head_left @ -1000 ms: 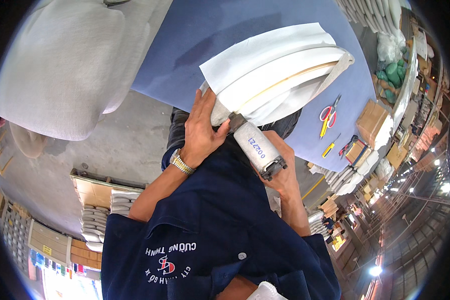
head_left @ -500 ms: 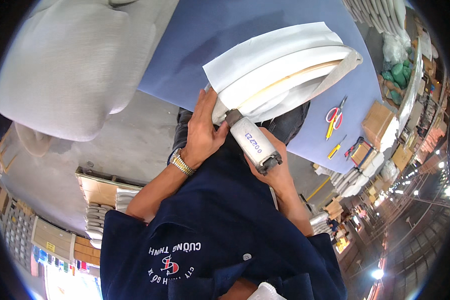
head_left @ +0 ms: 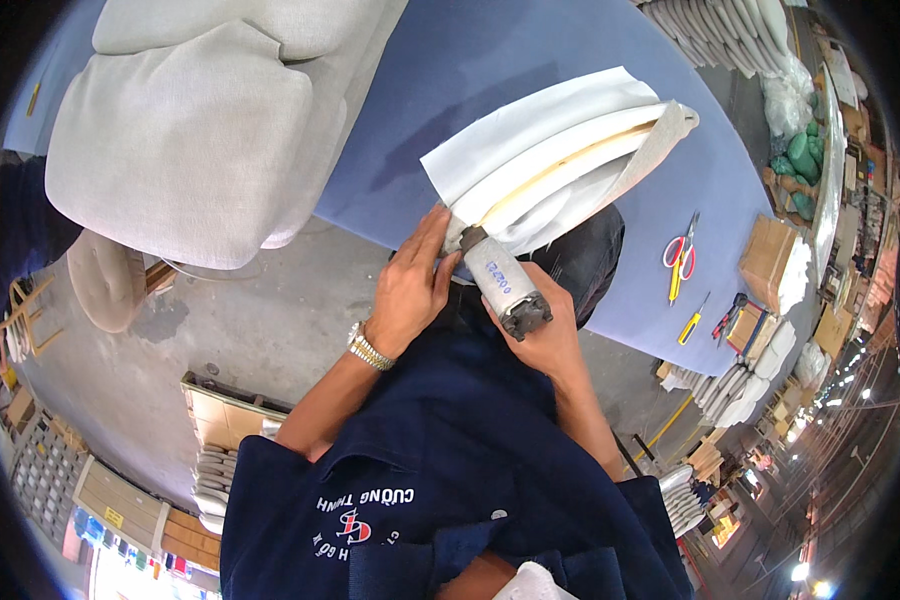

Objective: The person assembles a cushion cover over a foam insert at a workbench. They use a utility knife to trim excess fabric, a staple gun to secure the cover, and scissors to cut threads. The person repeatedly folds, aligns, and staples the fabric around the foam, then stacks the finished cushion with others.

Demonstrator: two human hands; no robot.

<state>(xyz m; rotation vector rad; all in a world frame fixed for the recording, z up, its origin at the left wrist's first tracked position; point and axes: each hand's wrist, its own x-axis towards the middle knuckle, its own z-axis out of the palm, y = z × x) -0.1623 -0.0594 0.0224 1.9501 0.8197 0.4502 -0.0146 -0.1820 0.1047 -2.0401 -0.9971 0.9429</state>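
A curved padded piece [head_left: 545, 180], like a chair back, stands tilted over my lap at the table's edge. It is covered in light grey fabric, and a strip of bare wood shows along it. A white cloth flap [head_left: 535, 125] spreads from its far side. My left hand [head_left: 410, 290] holds the near end, long fingers laid along the fabric and thumb apart. In my right hand [head_left: 545, 330] is a grey staple gun [head_left: 503, 280], its nose against that same end beside my left thumb. The right fingers are wrapped round its handle, partly hidden.
On the blue-grey table [head_left: 570, 40] lie red-handled scissors [head_left: 680, 255], a yellow-handled tool [head_left: 692, 322] and a cardboard box [head_left: 768, 260]. Large grey cushions [head_left: 185, 150] stand at the left. Beyond them a person's dark sleeve [head_left: 35, 215] shows. Stacked cushions [head_left: 725, 30] are at the far right.
The view has shifted, so the cushions and table sit further right. The staple gun's nose stays at the padded piece's near end, and both hands keep their hold. A person's sleeve now shows at left.
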